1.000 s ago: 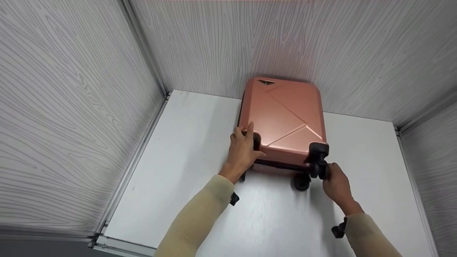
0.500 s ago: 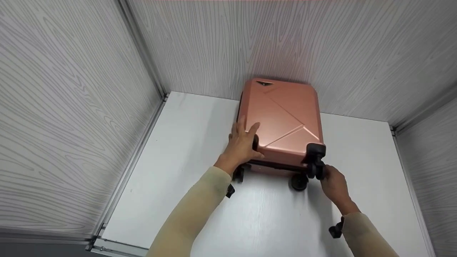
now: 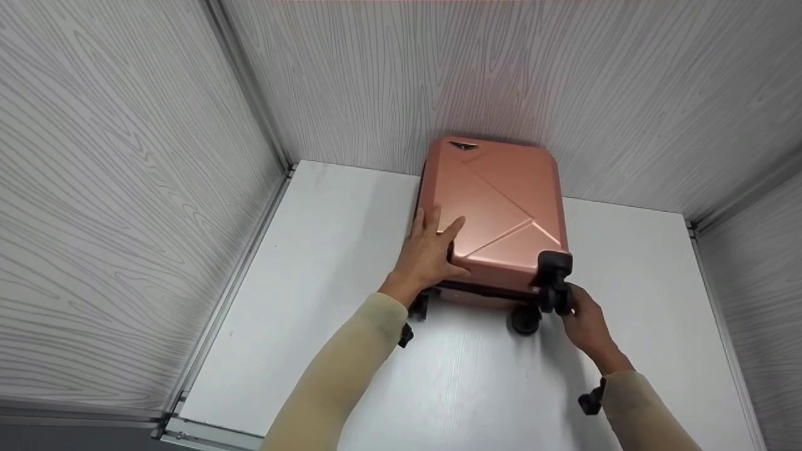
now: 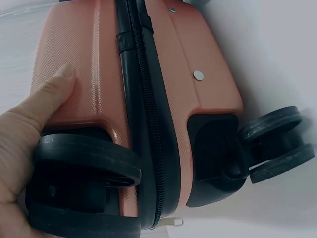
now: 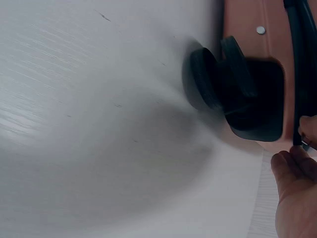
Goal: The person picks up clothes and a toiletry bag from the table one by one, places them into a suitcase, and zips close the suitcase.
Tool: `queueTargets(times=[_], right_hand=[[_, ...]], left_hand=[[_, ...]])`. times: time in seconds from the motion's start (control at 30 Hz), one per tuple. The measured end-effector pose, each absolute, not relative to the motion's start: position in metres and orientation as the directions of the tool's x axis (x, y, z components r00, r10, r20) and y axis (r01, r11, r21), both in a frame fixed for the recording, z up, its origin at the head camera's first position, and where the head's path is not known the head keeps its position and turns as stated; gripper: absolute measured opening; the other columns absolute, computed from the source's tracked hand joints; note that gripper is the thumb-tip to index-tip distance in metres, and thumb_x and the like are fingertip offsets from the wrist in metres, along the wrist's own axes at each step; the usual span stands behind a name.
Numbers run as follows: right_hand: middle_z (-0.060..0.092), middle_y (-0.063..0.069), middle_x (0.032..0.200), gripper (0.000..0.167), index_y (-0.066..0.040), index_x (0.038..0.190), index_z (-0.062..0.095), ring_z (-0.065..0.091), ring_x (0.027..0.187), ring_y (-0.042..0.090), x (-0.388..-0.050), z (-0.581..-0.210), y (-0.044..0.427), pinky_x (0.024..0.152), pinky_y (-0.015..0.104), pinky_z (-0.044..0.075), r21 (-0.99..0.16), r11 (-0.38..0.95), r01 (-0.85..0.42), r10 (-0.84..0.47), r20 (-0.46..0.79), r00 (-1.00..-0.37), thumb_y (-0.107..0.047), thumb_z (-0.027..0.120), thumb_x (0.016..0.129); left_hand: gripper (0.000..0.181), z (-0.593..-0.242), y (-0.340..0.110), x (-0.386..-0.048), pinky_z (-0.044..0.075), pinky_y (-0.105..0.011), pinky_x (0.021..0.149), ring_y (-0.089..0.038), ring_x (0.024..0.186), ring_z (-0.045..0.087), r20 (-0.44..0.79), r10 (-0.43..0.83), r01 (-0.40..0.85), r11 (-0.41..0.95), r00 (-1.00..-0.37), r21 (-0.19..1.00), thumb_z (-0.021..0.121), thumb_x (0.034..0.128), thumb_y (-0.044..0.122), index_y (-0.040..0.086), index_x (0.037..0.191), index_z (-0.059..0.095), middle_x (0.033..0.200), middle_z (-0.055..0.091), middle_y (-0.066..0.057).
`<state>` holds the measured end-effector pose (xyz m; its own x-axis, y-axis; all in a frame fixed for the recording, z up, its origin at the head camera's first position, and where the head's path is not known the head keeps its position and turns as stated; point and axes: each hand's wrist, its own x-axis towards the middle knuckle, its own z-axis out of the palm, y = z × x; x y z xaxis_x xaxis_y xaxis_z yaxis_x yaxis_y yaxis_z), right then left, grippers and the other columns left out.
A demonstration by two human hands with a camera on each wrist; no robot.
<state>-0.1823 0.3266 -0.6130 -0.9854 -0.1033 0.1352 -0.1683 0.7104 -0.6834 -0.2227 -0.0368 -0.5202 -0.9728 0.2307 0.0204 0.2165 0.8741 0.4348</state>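
Observation:
A rose-pink hard-shell suitcase point(image 3: 495, 200) lies flat, its wheel end towards me and its far end at the back wall. My left hand point(image 3: 426, 257) rests over its near left corner, fingers spread on the shell. In the left wrist view the thumb point(image 4: 54, 94) presses the bottom face beside a black double wheel point(image 4: 84, 183). A black zipper point(image 4: 148, 109) runs round the middle. At the near right corner, my right hand point(image 3: 587, 319) is partly behind a wheel point(image 3: 554, 294). In the right wrist view its fingertips pinch a small metal zipper pull point(image 5: 306, 145), mostly hidden.
The suitcase lies on a white tabletop point(image 3: 313, 263). Grey wood-grain panels stand at the back point(image 3: 351, 75), left point(image 3: 125, 188) and right. Metal rails point(image 3: 232, 282) edge the surface. A lower wheel point(image 3: 525, 319) sticks out towards me.
My left hand has shifted on the corner, its fingers now spread further over the shell. The right hand stays at the near right corner with slight movement. The suitcase stays in place.

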Motion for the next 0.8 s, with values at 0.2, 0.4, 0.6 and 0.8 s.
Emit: queueTargets(times=[0.2, 0.4, 0.6, 0.8], right_hand=[[0.056, 0.038, 0.142, 0.056, 0.011, 0.149, 0.045, 0.051, 0.137, 0.054, -0.181, -0.61, 0.325, 0.115, 0.066, 0.038, -0.689, 0.695, -0.204, -0.179, 0.109, -0.978, 0.006, 0.064, 0.096], [0.054, 0.039, 0.143, 0.057, 0.013, 0.149, 0.042, 0.049, 0.138, 0.054, -0.173, -0.611, 0.314, 0.115, 0.065, 0.037, -0.688, 0.696, -0.206, -0.174, 0.116, -0.978, 0.005, 0.064, 0.097], [0.052, 0.035, 0.144, 0.055, 0.011, 0.149, 0.041, 0.05, 0.138, 0.05, -0.165, -0.617, 0.298, 0.113, 0.063, 0.038, -0.707, 0.668, -0.234, -0.127, 0.201, -0.971, 0.004, 0.064, 0.1], [0.049, 0.032, 0.145, 0.067, 0.01, 0.152, 0.037, 0.048, 0.138, 0.044, -0.163, -0.622, 0.285, 0.116, 0.059, 0.034, -0.722, 0.63, -0.287, -0.127, 0.268, -0.955, 0.016, 0.064, 0.091]], left_hand=[[0.116, -0.522, -0.033, -0.221, 0.039, -0.062, 0.119, -0.045, 0.163, 0.006, 0.046, 0.205, 0.204, 0.879, -0.978, 0.431, 0.086, 0.0734, 0.068, 0.038, 0.168, 0.027, 0.179, 0.005, -0.011], [0.116, -0.522, -0.032, -0.219, 0.038, -0.063, 0.119, -0.046, 0.162, 0.007, 0.046, 0.189, 0.189, 0.874, -0.981, 0.448, 0.088, 0.0727, 0.064, 0.036, 0.168, 0.029, 0.179, 0.006, -0.011], [0.114, -0.521, -0.032, -0.22, 0.041, -0.061, 0.118, -0.048, 0.162, 0.009, 0.063, 0.196, 0.204, 0.872, -0.978, 0.444, 0.088, 0.0739, 0.064, 0.034, 0.168, 0.03, 0.178, 0.007, -0.013], [0.115, -0.521, -0.032, -0.219, 0.036, -0.061, 0.121, -0.047, 0.162, 0.008, 0.055, 0.185, 0.19, 0.866, -0.981, 0.463, 0.088, 0.073, 0.063, 0.034, 0.168, 0.029, 0.178, 0.007, -0.013]])
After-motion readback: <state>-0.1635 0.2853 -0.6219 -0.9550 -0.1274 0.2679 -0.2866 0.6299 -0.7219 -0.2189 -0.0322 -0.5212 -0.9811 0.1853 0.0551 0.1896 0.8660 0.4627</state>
